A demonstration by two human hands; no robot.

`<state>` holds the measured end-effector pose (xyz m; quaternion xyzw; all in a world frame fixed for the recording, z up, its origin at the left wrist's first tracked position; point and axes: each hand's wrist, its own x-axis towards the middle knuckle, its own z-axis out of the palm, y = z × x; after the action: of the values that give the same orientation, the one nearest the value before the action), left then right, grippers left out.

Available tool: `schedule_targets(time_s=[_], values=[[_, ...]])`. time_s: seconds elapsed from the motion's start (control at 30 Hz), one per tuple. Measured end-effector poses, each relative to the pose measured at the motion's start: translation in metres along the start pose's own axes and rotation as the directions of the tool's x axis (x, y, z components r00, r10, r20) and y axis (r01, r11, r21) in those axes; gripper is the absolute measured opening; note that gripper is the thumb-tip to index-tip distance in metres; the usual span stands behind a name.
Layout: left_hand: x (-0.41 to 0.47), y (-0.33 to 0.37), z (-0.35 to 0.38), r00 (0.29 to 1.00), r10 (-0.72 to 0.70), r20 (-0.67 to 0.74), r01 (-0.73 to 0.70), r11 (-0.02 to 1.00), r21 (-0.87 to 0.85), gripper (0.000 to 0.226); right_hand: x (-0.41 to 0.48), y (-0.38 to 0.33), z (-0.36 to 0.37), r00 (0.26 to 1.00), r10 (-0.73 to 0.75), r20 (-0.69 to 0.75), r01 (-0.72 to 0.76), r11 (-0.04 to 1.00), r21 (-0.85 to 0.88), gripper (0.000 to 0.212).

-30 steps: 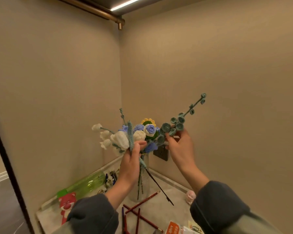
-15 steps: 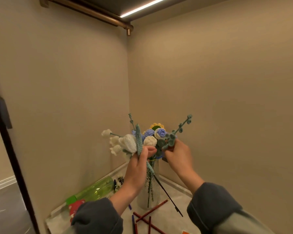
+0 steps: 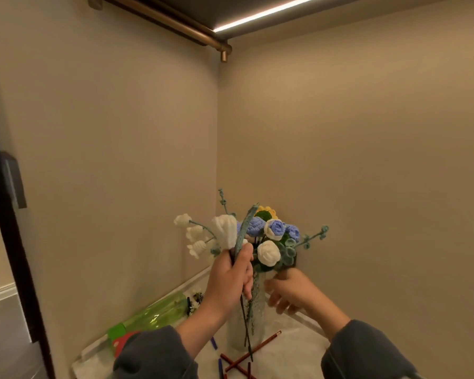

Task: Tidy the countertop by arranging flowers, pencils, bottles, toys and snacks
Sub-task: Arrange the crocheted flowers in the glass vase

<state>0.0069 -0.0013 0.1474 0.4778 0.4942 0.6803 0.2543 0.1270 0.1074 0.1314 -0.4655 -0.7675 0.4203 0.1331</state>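
My left hand (image 3: 231, 280) grips stems (image 3: 243, 233), axis twelve-to-six; vase (image 3: 234, 335) just at three; right hand (image 3: 290, 292) loose-fingered, empty, beside it.

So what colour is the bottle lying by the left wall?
The bottle is translucent green, shown in the head view, the only one.

The eucalyptus sprig (image 3: 312, 237), a second ago raised in the right hand (image 3: 290, 292), now stands among the flowers in the vase (image 3: 238, 332). The hand has let go and dropped beside the glass, fingers spread. The left hand's (image 3: 229, 280) teal stem (image 3: 245, 228) now hangs more upright.
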Motion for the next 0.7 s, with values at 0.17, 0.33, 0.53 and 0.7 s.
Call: schedule_targets(time_s=[0.17, 0.33, 0.53, 0.7], values=[[0.010, 0.017, -0.007, 0.999, -0.038, -0.003, 0.037, 0.990, -0.133, 0.038, -0.043, -0.034, -0.006, 0.941, 0.006, 0.337, -0.012, 1.000, 0.014, 0.022], [0.028, 0.044, -0.015, 0.997, -0.065, 0.041, 0.076, 0.931, -0.358, 0.031, -0.074, -0.076, -0.019, 0.953, -0.248, 0.175, 0.217, 0.960, 0.178, 0.020], [0.067, 0.070, -0.021, 0.993, 0.091, -0.076, -0.110, 0.947, -0.302, 0.013, -0.073, -0.118, -0.030, 0.927, -0.374, -0.033, 0.372, 0.905, 0.206, 0.015], [0.098, 0.088, -0.025, 0.997, 0.056, -0.045, -0.065, 0.971, -0.228, 0.008, -0.054, -0.145, -0.032, 0.895, -0.416, -0.158, 0.441, 0.876, 0.194, 0.005]])
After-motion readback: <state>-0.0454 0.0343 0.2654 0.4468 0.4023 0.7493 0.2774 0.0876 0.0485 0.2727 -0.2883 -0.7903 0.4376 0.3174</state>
